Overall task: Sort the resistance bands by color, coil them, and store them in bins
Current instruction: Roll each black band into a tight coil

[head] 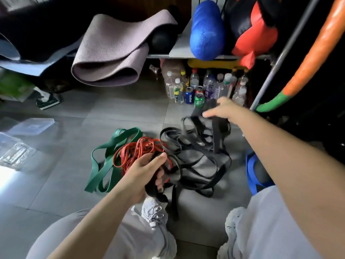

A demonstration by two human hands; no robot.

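The person is crouching over the grey tiled floor (74,113) and separating a tangle of flat black rubber resistance bands (196,161). The left hand (147,172) is gripping a gathered bunch of black strands, fingers curled round them. The right hand (222,109) is lifting other black loops above the heap lying between the two hands. Motion blur is hiding whether its fingers are curling round those loops or only carrying them draped. Just left of the left hand the thin red rubber bands (138,150) are touching the black ones, and the wide green rubber bands (110,156) are lying further left. To do this step well, the person is likely needing to draw out one loop at a time, anchoring the bunch with the left hand and checking that no red strand is riding along. The clear plastic bins (16,152) are sitting well to the left of the left hand.
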